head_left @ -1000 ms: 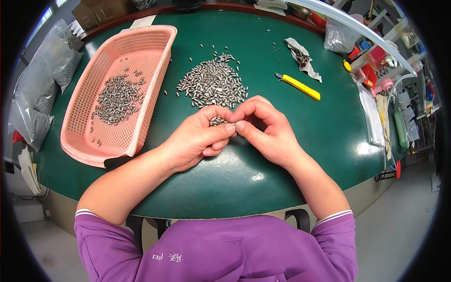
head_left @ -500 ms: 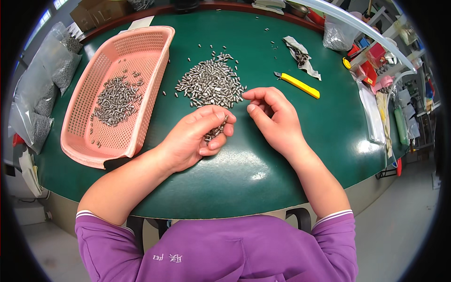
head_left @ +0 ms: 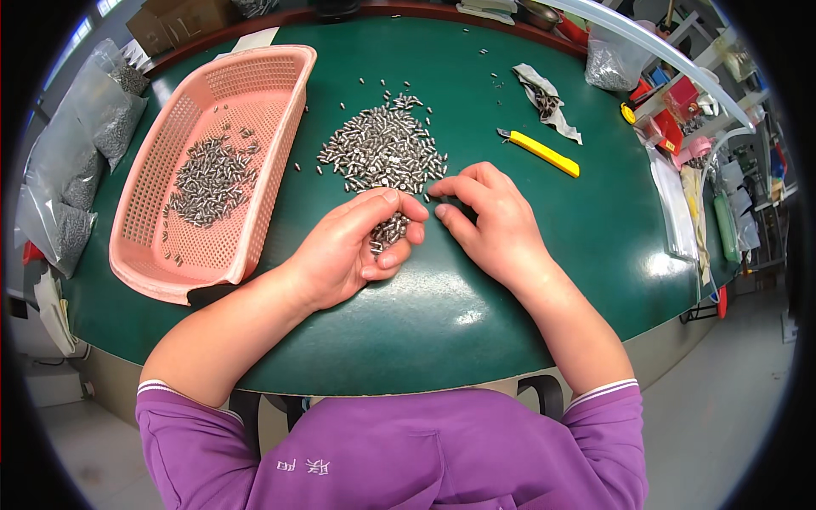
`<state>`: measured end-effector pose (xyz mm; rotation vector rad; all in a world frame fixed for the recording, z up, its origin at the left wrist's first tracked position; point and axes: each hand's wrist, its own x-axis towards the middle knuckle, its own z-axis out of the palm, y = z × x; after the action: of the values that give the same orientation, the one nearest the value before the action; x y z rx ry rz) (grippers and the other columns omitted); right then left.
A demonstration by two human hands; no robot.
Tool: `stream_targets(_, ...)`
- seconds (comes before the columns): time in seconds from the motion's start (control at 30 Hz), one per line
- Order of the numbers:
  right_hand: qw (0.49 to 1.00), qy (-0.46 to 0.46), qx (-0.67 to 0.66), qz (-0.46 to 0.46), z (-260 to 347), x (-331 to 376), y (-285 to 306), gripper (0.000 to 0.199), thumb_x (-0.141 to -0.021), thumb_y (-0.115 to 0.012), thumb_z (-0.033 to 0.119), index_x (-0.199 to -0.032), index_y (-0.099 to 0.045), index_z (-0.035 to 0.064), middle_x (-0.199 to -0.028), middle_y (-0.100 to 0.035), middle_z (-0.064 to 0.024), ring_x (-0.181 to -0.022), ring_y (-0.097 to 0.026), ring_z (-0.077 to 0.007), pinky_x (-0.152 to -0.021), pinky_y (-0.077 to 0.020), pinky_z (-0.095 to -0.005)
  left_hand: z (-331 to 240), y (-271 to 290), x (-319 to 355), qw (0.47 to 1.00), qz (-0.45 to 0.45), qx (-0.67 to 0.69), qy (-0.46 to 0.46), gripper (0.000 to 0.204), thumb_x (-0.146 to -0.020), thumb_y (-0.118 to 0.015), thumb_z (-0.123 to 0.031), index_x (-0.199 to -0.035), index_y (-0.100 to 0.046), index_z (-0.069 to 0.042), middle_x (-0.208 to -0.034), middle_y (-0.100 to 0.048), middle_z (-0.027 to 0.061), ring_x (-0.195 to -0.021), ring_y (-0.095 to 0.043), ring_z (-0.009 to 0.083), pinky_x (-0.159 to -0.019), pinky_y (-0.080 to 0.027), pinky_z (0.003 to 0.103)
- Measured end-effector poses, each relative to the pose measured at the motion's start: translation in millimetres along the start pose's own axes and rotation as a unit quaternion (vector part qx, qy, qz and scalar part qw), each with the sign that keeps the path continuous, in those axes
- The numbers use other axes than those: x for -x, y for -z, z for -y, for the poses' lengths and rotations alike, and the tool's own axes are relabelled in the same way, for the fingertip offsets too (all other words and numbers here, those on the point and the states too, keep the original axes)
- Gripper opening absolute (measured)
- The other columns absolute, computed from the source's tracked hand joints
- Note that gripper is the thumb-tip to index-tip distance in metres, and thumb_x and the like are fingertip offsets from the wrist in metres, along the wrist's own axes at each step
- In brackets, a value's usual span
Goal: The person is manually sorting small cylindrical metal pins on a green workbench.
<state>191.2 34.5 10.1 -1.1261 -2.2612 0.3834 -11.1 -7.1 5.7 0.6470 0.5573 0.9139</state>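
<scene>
My left hand (head_left: 344,246) is curled around a cluster of small metal pins (head_left: 389,234), silvery and cylindrical, which show between its thumb and fingers. Just past it a large heap of the same pins (head_left: 381,146) lies on the green table. My right hand (head_left: 493,217) rests at the heap's near right edge, with forefinger and thumb apart. A single pin lies by those fingertips, and no pin shows between them. What the curled fingers underneath might hide, I cannot see.
A pink perforated basket (head_left: 270,183) holding more pins stands on the left. A yellow utility knife (head_left: 544,153) lies at right, near a crumpled cloth-like wrap (head_left: 548,102) with dark bits. Filled clear bags (head_left: 81,170) line the left edge. Some stray pins surround the heap.
My right hand has shifted slightly left and down along the heap's edge. My left fingers have loosened a little, showing more of the pins inside.
</scene>
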Motion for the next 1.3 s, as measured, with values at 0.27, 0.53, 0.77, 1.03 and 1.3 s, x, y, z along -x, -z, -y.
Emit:
stream_targets(0.27,1.000,0.015,-0.007,0.006,0.2,-0.9,-0.8,0.018,-0.075,-0.067,0.010,-0.092,-0.064,0.0103,-0.089,-0.056,-0.0072,-0.089,-0.057,-0.0267,-0.076,-0.0483,-0.0378,0.8,0.4,-0.3,1.000,-0.011,-0.006,-0.003,0.025,-0.098,-0.040,-0.022,-0.103,-0.052,-0.002,-0.089,-0.053,0.0092,-0.059,-0.041,0.0105,-0.045,-0.029,0.020)
stream_targets(0.53,0.999,0.019,-0.033,0.006,4.0,-1.5,-2.7,0.012,-0.075,-0.065,0.009,-0.087,-0.062,0.0099,-0.087,-0.056,-0.0061,-0.088,-0.057,-0.0263,-0.075,-0.0482,-0.0382,-0.5,0.3,-1.2,1.000,-0.007,-0.008,0.000,0.023,-0.097,-0.043,-0.023,-0.102,-0.052,-0.003,-0.089,-0.053,0.0082,-0.059,-0.041,0.0096,-0.044,-0.030,0.020)
stream_targets(0.77,0.999,0.040,-0.004,0.025,0.3,0.0,-1.7,0.013,-0.076,-0.064,0.009,-0.089,-0.062,0.0100,-0.088,-0.056,-0.0070,-0.090,-0.057,-0.0277,-0.076,-0.0480,-0.0388,0.6,-1.2,-1.5,1.000,-0.006,-0.003,0.002,0.020,-0.096,-0.046,-0.021,-0.102,-0.052,-0.003,-0.088,-0.053,0.0074,-0.057,-0.041,0.0086,-0.044,-0.029,0.019)
stream_targets(1.03,0.998,0.035,-0.043,0.036,5.3,-1.4,-3.4,0.013,-0.077,-0.065,0.011,-0.089,-0.062,0.0103,-0.089,-0.056,-0.0069,-0.091,-0.057,-0.0274,-0.076,-0.0479,-0.0382,1.4,4.1,-2.8,1.000,0.004,0.003,0.001,0.015,-0.095,-0.050,-0.018,-0.101,-0.053,-0.004,-0.087,-0.054,0.0058,-0.057,-0.042,0.0071,-0.043,-0.029,0.018)
stream_targets(1.3,0.998,0.009,-0.056,0.029,5.4,-1.9,1.3,0.010,-0.078,-0.065,0.010,-0.087,-0.062,0.0076,-0.087,-0.056,-0.0056,-0.084,-0.058,-0.0227,-0.072,-0.0485,-0.0341,-1.3,0.8,-3.2,1.000,0.006,0.000,0.001,0.014,-0.095,-0.050,-0.017,-0.100,-0.052,-0.005,-0.087,-0.054,0.0058,-0.057,-0.041,0.0067,-0.042,-0.029,0.017)
